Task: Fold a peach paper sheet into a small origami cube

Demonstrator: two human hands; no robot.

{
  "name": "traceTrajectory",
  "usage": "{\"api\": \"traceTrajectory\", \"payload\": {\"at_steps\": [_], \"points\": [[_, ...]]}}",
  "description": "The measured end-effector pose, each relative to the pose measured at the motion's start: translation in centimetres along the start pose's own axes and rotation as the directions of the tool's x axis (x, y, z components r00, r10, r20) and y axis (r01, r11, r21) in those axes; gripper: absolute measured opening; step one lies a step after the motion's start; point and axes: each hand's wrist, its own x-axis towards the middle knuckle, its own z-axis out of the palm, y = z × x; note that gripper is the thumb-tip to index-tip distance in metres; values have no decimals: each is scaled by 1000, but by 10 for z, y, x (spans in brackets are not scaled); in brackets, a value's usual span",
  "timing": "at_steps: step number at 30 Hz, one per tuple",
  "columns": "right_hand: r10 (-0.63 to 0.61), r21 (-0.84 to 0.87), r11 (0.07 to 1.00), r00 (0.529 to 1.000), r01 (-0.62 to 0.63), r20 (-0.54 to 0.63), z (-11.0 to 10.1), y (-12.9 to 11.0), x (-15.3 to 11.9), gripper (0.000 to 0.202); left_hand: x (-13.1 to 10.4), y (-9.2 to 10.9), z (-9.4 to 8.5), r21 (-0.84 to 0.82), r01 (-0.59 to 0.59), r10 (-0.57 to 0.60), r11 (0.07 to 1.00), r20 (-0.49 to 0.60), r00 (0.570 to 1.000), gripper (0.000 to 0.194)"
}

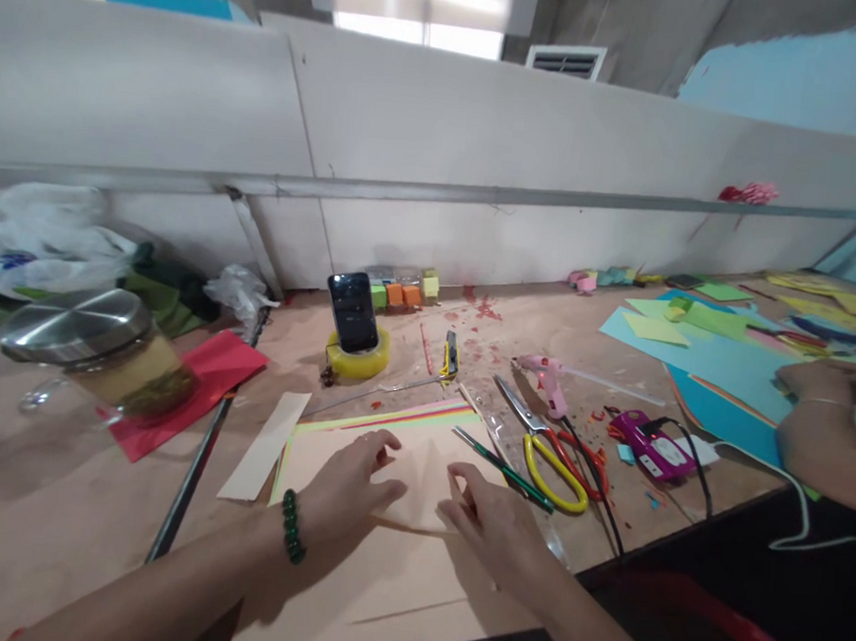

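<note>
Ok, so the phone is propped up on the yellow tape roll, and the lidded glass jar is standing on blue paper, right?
Not quite: the head view shows the glass jar on red paper. The phone is indeed propped on the yellow tape roll.

No readable text or labels

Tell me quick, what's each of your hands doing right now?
Left hand: open, thumb and finger apart, over the peach paper.
Right hand: fingers curled at the paper; can't tell if it's gripping.
</note>
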Motion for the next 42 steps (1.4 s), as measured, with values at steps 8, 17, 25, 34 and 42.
{"api": "traceTrajectory", "payload": {"at_steps": [8,17,25,34,42], "points": [[-68,121,991,997,63,40,-6,7,-4,29,-19,-3,-3,-79,-2,8,997,72,997,25],[-64,30,998,996,63,63,-8,5,-3,32,-14,-12,3,3,51,-51,999,72,996,36],[-73,-35,997,997,74,18,-20,-9,0,10,-6,-8,6,162,28,-28,986,-5,1000,32],[20,61,998,993,-28,114,-23,-14,27,19,-7,-4,8,245,-9,24,970,-59,998,25],[18,22,1000,994,-21,104,-21,-24,37,21,-12,-3,9,256,-28,48,966,-72,996,24]]}}
